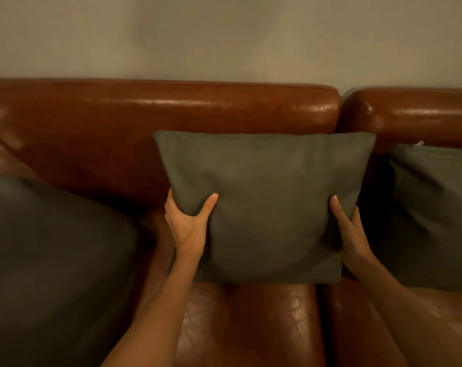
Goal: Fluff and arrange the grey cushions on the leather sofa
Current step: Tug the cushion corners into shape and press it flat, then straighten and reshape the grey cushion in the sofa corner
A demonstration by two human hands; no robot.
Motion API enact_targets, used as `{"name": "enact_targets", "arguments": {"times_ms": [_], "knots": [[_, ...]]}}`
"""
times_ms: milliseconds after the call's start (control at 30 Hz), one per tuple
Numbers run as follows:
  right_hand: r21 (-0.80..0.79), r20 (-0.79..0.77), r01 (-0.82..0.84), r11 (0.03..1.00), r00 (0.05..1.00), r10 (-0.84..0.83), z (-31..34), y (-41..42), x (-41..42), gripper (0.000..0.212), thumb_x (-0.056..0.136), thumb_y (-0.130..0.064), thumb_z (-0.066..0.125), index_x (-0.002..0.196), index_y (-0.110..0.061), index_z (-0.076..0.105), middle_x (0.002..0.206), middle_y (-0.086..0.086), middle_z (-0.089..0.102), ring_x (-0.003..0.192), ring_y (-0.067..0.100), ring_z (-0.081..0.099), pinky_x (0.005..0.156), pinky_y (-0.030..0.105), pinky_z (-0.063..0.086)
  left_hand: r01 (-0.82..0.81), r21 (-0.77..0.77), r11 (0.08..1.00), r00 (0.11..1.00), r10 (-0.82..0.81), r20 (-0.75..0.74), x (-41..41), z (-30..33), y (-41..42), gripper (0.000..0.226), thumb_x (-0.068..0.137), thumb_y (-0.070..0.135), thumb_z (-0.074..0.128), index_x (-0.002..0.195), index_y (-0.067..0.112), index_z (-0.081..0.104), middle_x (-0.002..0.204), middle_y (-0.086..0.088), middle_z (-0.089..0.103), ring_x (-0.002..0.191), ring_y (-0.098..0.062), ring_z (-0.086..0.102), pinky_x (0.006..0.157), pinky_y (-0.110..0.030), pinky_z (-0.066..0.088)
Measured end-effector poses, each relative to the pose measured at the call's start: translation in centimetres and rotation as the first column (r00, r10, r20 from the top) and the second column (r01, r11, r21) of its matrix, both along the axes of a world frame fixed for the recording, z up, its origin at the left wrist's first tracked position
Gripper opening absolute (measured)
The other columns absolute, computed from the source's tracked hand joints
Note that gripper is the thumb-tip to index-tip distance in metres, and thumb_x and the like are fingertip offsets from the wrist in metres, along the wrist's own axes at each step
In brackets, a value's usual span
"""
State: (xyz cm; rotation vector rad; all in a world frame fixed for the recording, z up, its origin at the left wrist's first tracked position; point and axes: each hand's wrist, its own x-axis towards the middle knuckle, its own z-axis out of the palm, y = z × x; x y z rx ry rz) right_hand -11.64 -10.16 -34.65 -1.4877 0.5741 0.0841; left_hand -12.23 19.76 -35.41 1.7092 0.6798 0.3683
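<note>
Brown leather sofa [224, 109], frame centre: left hand [187, 226] and right hand [350, 234] clamp square grey fabric cushion [267, 202] upright; side cushions likely pending

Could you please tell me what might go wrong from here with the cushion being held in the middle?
Both hands, left and right, grip only the lower sides of the square grey middle cushion, so its top could flop forward. It could also nudge the grey cushion at the right.

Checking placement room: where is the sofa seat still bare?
Bare leather seat lies in front of the middle cushion, between the arms. Crowded: left cushion and right cushion flank it; both hands grip its sides.
</note>
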Motion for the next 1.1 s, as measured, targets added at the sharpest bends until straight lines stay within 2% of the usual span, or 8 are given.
{"name": "enact_targets", "arguments": {"times_ms": [100,367,467,533,667,800,933,1100], "knots": [[0.003,0.017,-0.047,0.999,0.999,0.047,0.2,0.3,0.5,0.088,0.061,-0.071,0.075,0.136,-0.038,0.042,0.131,-0.012,0.056,0.119,0.014,0.057,0.102,0.038,0.046,-0.001,0.003,1.000,1.000,0.001,0.002,-0.4,-0.3,0.7,0.109,0.053,0.068,0.077,0.144,0.025,0.035,0.141,0.005,0.045,0.129,-0.013,0.044,0.111,-0.041,0.037],[0.018,-0.123,-0.160,0.987,0.979,0.161,0.8,0.3,1.2,0.083,0.086,-0.059,0.057,0.153,-0.037,0.012,0.133,-0.009,0.041,0.115,0.015,0.044,0.094,0.036,0.039,0.091,0.021,0.996,0.989,-0.088,-0.118,-0.7,0.4,1.4,0.121,0.052,0.079,0.072,0.150,0.030,0.021,0.152,0.006,0.033,0.138,-0.015,0.035,0.115,-0.042,0.030],[-0.024,-0.098,-0.135,0.991,0.986,0.132,1.7,0.7,0.5,0.095,0.074,-0.072,0.063,0.151,-0.037,0.019,0.142,-0.008,0.041,0.125,0.018,0.046,0.103,0.041,0.040,0.090,0.055,0.994,0.982,-0.079,-0.174,-1.8,1.3,1.1,0.125,0.054,0.085,0.065,0.153,0.030,0.013,0.158,0.005,0.023,0.144,-0.016,0.025,0.118,-0.044,0.024],[-0.128,-0.004,-0.027,0.991,1.000,0.026,2.2,1.1,-0.2,0.100,0.066,-0.076,0.068,0.148,-0.034,0.028,0.148,-0.004,0.041,0.133,0.021,0.044,0.110,0.046,0.039,0.091,0.036,0.995,0.984,-0.085,-0.157,-2.8,2.2,0.7,0.114,0.065,0.074,0.067,0.154,0.026,0.015,0.159,0.003,0.020,0.145,-0.016,0.021,0.119,-0.042,0.021],[-0.360,0.319,0.177,0.916,0.946,-0.057,5.3,3.5,-1.3,0.047,0.091,-0.038,0.064,0.132,-0.019,0.048,0.134,-0.003,0.048,0.126,0.015,0.045,0.105,0.030,0.040,0.039,0.140,0.989,0.995,-0.025,-0.098,-5.6,3.9,1.9,0.058,0.085,0.044,0.068,0.134,0.017,0.053,0.139,0.001,0.048,0.128,-0.015,0.045,0.110,-0.034,0.037],[-0.554,0.493,0.096,0.827,0.838,0.233,8.6,8.6,-1.6,0.018,0.094,-0.022,0.059,0.111,-0.017,0.056,0.113,-0.006,0.048,0.112,0.011,0.041,0.099,0.035,0.038,-0.003,0.253,0.968,1.000,0.005,-0.007,-9.6,6.2,5.0,0.019,0.092,0.027,0.064,0.108,0.019,0.070,0.110,0.004,0.066,0.095,-0.008,0.062,0.076,-0.019,0.049],[-0.640,0.493,-0.157,0.753,0.668,0.558,9.8,16.4,-2.5,0.009,0.093,-0.018,0.060,0.102,-0.016,0.059,0.105,-0.001,0.054,0.104,0.009,0.045,0.095,0.040,0.041,-0.058,0.423,0.904,0.997,0.030,0.071,-14.0,8.8,9.5,0.010,0.093,0.020,0.063,0.098,0.019,0.072,0.099,0.008,0.067,0.096,-0.010,0.060,0.078,-0.020,0.044],[-0.714,0.407,-0.399,0.575,0.431,0.805,10.6,26.9,-5.2,0.009,0.095,-0.019,0.060,0.104,-0.019,0.062,0.105,-0.007,0.054,0.103,0.009,0.045,0.091,0.012,0.031,-0.138,0.675,0.724,0.987,0.160,0.030,-19.1,11.4,17.2,0.015,0.093,0.024,0.060,0.097,0.017,0.071,0.103,0.002,0.068,0.106,-0.020,0.055,0.089,-0.032,0.040]]}}
